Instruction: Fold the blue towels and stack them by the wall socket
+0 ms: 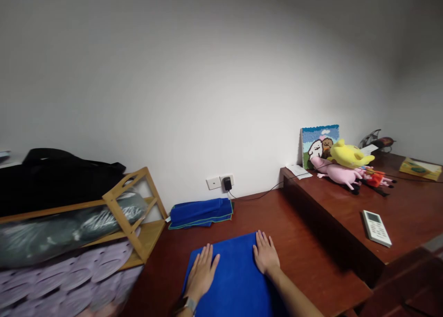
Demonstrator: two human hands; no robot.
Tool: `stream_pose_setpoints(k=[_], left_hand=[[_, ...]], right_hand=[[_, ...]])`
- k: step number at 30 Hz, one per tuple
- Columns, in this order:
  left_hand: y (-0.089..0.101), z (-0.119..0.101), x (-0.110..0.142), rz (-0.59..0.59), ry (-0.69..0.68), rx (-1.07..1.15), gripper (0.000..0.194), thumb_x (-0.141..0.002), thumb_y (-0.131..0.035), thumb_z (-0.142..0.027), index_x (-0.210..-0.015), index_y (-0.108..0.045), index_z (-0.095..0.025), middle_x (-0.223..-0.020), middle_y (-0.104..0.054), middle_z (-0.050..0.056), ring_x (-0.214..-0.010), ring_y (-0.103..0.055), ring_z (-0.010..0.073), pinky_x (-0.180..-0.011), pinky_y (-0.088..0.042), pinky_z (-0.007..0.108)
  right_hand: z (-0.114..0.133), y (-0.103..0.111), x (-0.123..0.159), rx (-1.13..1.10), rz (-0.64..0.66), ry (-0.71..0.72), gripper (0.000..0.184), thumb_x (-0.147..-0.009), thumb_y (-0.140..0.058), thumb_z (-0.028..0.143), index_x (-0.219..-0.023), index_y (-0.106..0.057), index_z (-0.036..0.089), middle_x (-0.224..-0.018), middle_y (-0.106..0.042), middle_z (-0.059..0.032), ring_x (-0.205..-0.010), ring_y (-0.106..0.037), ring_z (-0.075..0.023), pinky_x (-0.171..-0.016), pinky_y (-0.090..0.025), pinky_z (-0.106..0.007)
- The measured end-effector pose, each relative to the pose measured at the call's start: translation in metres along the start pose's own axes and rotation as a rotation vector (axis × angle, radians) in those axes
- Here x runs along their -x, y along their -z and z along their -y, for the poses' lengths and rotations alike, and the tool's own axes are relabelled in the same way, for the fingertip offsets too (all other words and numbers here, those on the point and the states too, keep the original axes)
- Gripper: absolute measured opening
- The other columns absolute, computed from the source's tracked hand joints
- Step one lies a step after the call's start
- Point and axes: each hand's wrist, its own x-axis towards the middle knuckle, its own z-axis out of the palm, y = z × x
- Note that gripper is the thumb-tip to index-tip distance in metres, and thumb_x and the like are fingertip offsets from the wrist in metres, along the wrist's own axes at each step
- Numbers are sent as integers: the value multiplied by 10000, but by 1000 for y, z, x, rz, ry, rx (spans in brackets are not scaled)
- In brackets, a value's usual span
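Note:
A blue cloth (233, 280) is spread out on the reddish-brown wooden desk, its near end running out of the bottom of the view. My left hand (202, 272) rests on its left side with the fingers stretched forward, and a watch (189, 304) is on that wrist. On the far right corner of the cloth lies my right hand (266, 253), palm down, fingers extended. Beyond both hands, against the wall, sits a folded blue cloth (201, 213) with a green stitched edge.
At left stands a wooden rack (129, 215) holding a black bag (58, 176) and plastic-wrapped items. A raised desk section (332, 206) on the right carries plush toys (349, 155), a picture and a white remote control (376, 228). A black plug (227, 183) trails a cable rightward.

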Motion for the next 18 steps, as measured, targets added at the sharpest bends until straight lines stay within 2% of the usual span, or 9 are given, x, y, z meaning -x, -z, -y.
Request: stream_pose_setpoints(k=[2,4,9,12,15,18], left_hand=[[4,26,8,-5,51,-12,792,-1039,-174,-602,-1636,-267,-90,-1712,-251,130,-1593,-231,254,-1302,-242,500],[6,37,14,-9,83,-1,822,-1034,-169,-624,-1637,-251,-72,-1716,-232,139,-1596,-219,252,-1303,-241,482],[9,34,20,-30,102,13,840,-1026,-154,-655,-1638,-263,-90,-1716,-226,138,-1598,-213,252,-1309,-215,476],[14,31,19,-1,108,-8,838,-1027,-162,-641,-1629,-282,-70,-1711,-249,144,-1596,-228,258,-1309,-208,484],[20,19,16,-36,106,-23,834,-1031,-149,-634,-1615,-324,-64,-1697,-295,153,-1589,-258,273,-1306,-216,502],[21,-22,13,-91,26,18,818,-1041,-115,-629,-1623,-320,-92,-1700,-307,134,-1587,-271,262,-1305,-235,483]], right_hand=[[0,2,2,12,9,-4,671,-1041,-180,383,-1654,-231,114,-1723,-200,-66,-1605,-151,-222,-1314,-98,-457],[1,3,3,27,22,-9,677,-1040,-181,386,-1653,-220,103,-1725,-193,-69,-1606,-147,-222,-1314,-98,-456],[2,3,4,56,36,-16,675,-1041,-172,389,-1656,-216,115,-1726,-198,-60,-1606,-148,-214,-1313,-100,-441],[1,2,4,68,38,-15,676,-1042,-170,390,-1656,-212,110,-1726,-197,-62,-1607,-149,-219,-1312,-106,-450],[1,0,4,70,37,-16,680,-1045,-147,401,-1656,-207,108,-1728,-192,-59,-1607,-146,-221,-1312,-103,-453],[1,0,4,64,38,-10,687,-1046,-131,403,-1653,-202,91,-1729,-180,-61,-1608,-142,-224,-1313,-99,-451]])
